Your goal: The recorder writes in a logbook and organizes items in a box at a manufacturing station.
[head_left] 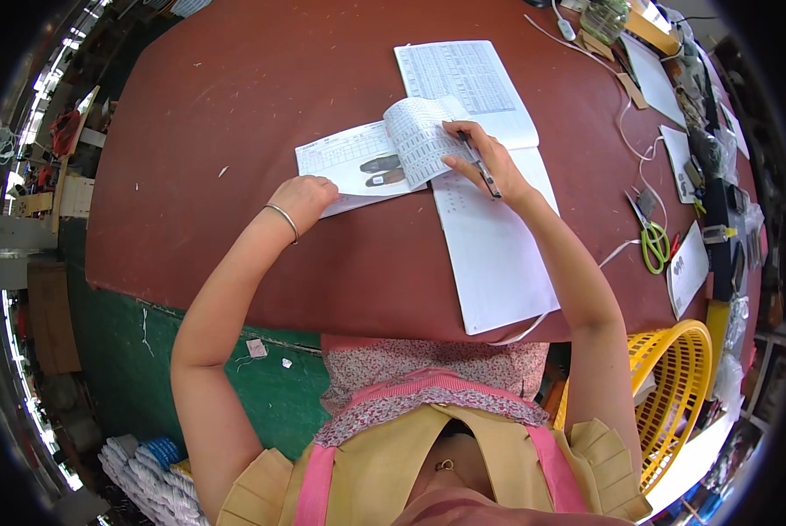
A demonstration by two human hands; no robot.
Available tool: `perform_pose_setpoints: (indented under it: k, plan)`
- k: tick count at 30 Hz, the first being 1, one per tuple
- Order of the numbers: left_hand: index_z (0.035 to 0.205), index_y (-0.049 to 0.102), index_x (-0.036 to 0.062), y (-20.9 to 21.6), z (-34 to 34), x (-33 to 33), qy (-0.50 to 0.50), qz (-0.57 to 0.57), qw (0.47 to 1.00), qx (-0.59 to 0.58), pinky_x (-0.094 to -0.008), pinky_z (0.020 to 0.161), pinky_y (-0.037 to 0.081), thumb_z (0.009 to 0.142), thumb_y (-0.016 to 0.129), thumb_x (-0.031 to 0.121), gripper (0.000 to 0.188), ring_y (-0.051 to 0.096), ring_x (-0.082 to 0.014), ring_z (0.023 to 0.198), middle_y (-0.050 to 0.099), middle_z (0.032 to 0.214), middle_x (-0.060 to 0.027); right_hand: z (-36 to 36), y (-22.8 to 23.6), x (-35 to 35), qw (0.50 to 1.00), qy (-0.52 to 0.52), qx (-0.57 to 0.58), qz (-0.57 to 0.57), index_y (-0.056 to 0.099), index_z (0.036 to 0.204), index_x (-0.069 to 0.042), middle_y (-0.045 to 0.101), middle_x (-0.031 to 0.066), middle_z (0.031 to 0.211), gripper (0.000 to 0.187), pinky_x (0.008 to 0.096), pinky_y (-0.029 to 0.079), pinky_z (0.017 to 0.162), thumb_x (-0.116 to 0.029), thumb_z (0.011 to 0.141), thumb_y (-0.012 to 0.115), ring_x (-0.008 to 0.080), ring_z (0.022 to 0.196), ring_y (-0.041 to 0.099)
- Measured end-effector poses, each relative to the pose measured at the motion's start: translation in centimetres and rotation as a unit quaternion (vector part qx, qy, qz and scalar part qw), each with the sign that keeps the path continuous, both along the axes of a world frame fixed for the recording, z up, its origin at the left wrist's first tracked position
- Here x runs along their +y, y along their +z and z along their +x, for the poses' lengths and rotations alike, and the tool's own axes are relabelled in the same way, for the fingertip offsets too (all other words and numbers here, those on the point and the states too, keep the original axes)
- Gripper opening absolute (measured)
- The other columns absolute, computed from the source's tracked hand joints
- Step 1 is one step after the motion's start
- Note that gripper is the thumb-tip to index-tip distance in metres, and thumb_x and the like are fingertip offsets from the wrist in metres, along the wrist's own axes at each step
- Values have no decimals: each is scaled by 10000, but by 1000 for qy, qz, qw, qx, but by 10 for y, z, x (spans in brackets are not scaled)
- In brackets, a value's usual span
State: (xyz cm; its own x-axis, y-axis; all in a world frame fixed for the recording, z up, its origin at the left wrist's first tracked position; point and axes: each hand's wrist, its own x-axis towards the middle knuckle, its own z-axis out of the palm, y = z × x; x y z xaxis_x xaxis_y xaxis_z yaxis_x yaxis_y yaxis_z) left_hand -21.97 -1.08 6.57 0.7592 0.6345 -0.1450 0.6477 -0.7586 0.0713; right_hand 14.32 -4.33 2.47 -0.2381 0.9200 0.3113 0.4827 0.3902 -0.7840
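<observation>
A small stack of printed sheets (336,158) with a picture of dark shoes lies on the table. My left hand (307,200) is closed on its near left corner. At the right end the top page (417,140) curls up and over, with the fingers of my right hand (491,165) against it. That hand also holds a dark pen (483,169) between its fingers. Under the stack's right end lies an open notebook (498,250), its far page (463,74) filled with a printed table and its near page mostly blank.
The reddish-brown table (209,105) spreads around the papers. To the right lie green-handled scissors (654,245), a white cord (625,123), loose sheets (689,267) and a glass jar (605,19). A yellow plastic basket (693,351) stands beside the table's near right edge.
</observation>
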Motion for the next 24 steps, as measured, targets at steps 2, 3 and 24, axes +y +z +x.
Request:
perform_pose_setpoints:
  k: [2,3,24]
  plan:
    - [877,649,82,3,6,-5,-39,84,996,3,-421,705,568,968,604,195,152,702,-289,843,711,890,-81,2,-1,0,1000,-3,11,-12,489,1326,-69,648,217,1226,510,431,482,1005,-332,954,717,391,1146,627]
    - [845,641,100,6,9,-7,-38,116,993,4,-405,676,560,943,629,210,148,700,-268,833,705,881,-70,2,-1,0,999,-3,25,-23,488,1329,-68,648,218,1223,512,426,477,1011,-329,954,718,388,1150,626]
    - [1282,644,148,14,49,-34,176,279,903,-275,-521,1092,408,758,862,261,579,407,-398,1389,454,1514,-151,4,3,-9,993,-6,-106,44,474,1418,-141,561,107,1459,689,488,268,1187,-214,817,804,290,1379,495]
